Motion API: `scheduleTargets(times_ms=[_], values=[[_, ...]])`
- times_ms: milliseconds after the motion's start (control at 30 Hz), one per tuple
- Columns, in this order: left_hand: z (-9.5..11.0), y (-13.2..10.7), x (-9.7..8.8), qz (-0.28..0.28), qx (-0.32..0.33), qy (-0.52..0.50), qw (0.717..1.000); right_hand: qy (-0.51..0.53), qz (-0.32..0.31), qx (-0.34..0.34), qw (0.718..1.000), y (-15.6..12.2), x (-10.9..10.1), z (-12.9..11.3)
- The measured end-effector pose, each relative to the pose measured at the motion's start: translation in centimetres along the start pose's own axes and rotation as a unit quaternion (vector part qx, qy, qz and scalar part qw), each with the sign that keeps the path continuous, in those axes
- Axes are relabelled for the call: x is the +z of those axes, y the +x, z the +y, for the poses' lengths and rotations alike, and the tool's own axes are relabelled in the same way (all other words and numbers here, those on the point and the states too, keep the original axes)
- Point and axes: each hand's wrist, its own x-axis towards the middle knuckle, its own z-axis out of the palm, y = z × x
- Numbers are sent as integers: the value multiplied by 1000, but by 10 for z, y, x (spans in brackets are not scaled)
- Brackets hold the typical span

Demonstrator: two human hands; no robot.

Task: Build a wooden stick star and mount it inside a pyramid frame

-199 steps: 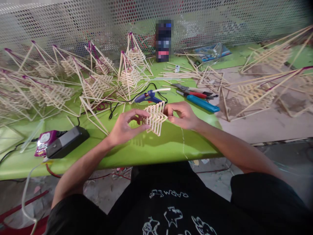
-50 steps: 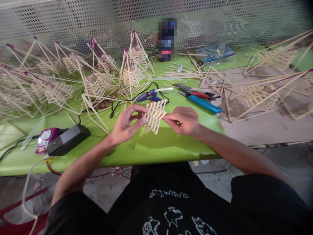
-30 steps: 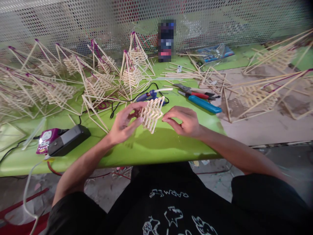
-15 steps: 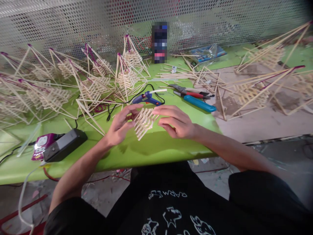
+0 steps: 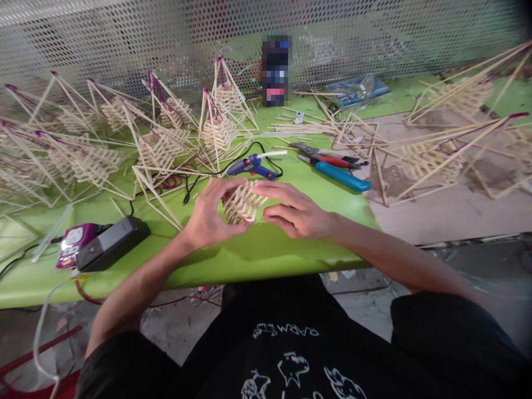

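A small lattice of stacked wooden sticks (image 5: 242, 204) is held above the front part of the green table. My left hand (image 5: 210, 215) is closed around its left side, the thumb along the near edge and the fingers at the far side. My right hand (image 5: 297, 211) touches its upper right edge with the fingertips; the other fingers are curled, and whether they grip is partly hidden. Just beyond the lattice lies a blue glue gun (image 5: 253, 166) with a pale glue stick in its back. To the right rest pruning shears (image 5: 332, 159) and a blue-handled cutter (image 5: 343, 176).
Several stick frames with purple tips (image 5: 216, 130) crowd the left and back. More frames (image 5: 432, 158) stand on a board (image 5: 415, 221) at right. Loose sticks (image 5: 295, 128) lie behind the glue gun. A purple-and-grey power box (image 5: 112, 244) sits front left, cables trailing.
My left hand has wrapped further around the stick lattice, its thumb moving right along the near edge. The lattice has turned and tilted, and my right fingertips have shifted slightly left.
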Motion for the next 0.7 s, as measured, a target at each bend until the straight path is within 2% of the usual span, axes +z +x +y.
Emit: scheduleTargets(times_ms=[200,300,467,600,700], values=[[0,1,-4,36,52,61,996,-40,-2,-31,999,2,-6,4],[-2,3,-6,20,68,68,995,-111,-11,-53,992,3,-15,7],[-6,5,-6,7,85,80,993,-235,-61,-115,963,3,-27,9],[-9,4,-6,1,81,100,992,-323,-95,-119,934,5,-29,4],[-11,3,-6,-4,70,110,991,-370,-90,-123,917,6,-31,3]])
